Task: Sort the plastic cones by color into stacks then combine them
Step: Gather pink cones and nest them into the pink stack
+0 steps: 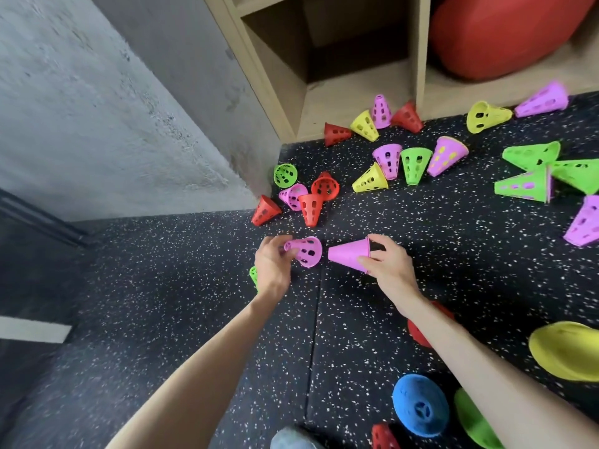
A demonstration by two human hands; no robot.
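My left hand [274, 265] pinches the narrow tip of a single purple holed cone [306, 252], its wide mouth facing right. My right hand [390, 262] grips the wide rim of a purple cone stack [348, 254], whose tip points left toward that mouth. A small gap separates the two. Both are held just above the black speckled floor [194, 303]. Loose cones in red [309, 207], yellow [369, 179], green [415, 163] and purple [387, 160] lie scattered beyond my hands. A green cone [253, 275] peeks out from behind my left wrist.
A wooden shelf unit [324, 92] stands at the back with a big red ball [505, 34] in it. Grey wall [97, 108] at left. Blue [419, 405], yellow [567, 350], green [476, 422] and red [418, 333] domes lie at lower right.
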